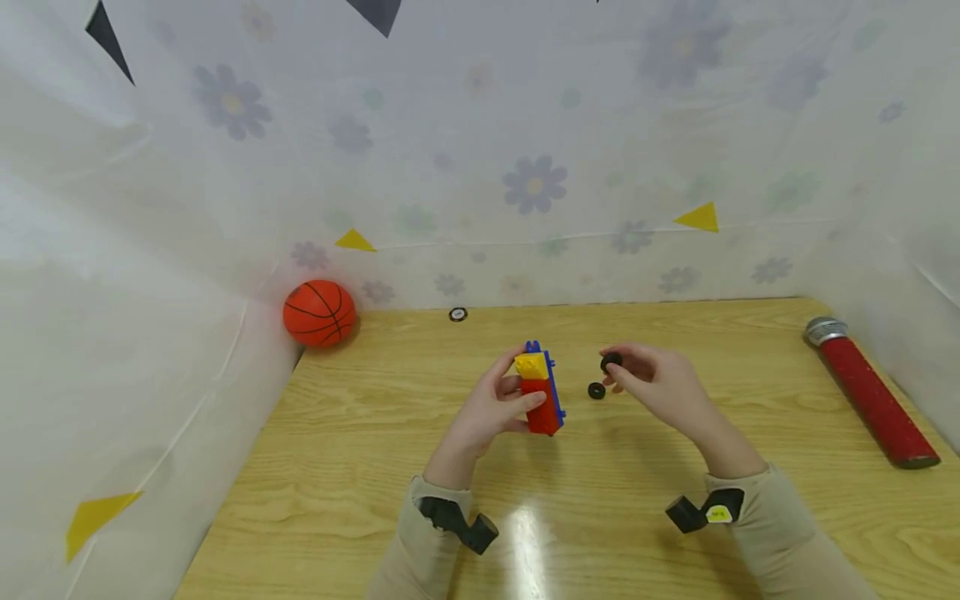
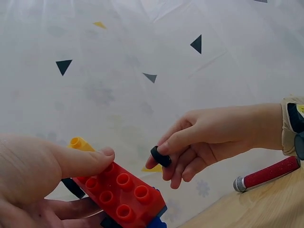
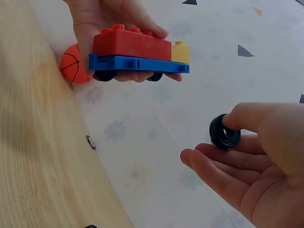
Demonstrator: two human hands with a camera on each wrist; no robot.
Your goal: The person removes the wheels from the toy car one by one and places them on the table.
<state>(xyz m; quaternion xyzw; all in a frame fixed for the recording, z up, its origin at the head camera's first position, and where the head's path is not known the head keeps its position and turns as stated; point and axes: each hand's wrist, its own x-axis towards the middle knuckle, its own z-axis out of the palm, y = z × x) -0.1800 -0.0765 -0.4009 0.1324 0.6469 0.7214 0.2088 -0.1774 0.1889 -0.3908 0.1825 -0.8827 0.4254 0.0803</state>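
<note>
My left hand (image 1: 480, 412) grips a toy block truck (image 1: 537, 410), its thumb lying over the red brick (image 3: 133, 45). The truck has a blue base (image 3: 156, 64) and a smaller yellow brick (image 1: 531, 365) at one end. Black wheels show under the base in the right wrist view, while the side pegs facing that camera are bare. Right of the truck, my right hand (image 1: 667, 390) pinches a black toy wheel (image 3: 219, 136) between thumb and fingers, apart from the truck. A second loose black wheel (image 1: 596, 397) lies on the table just below those fingertips.
An orange basketball (image 1: 319, 313) sits at the table's back left corner. Near the back edge is a small round black-and-white disc (image 1: 458, 314). On the right lies a red microphone (image 1: 873, 400). A flower-patterned sheet (image 1: 480, 150) encloses the wooden table (image 1: 337, 467).
</note>
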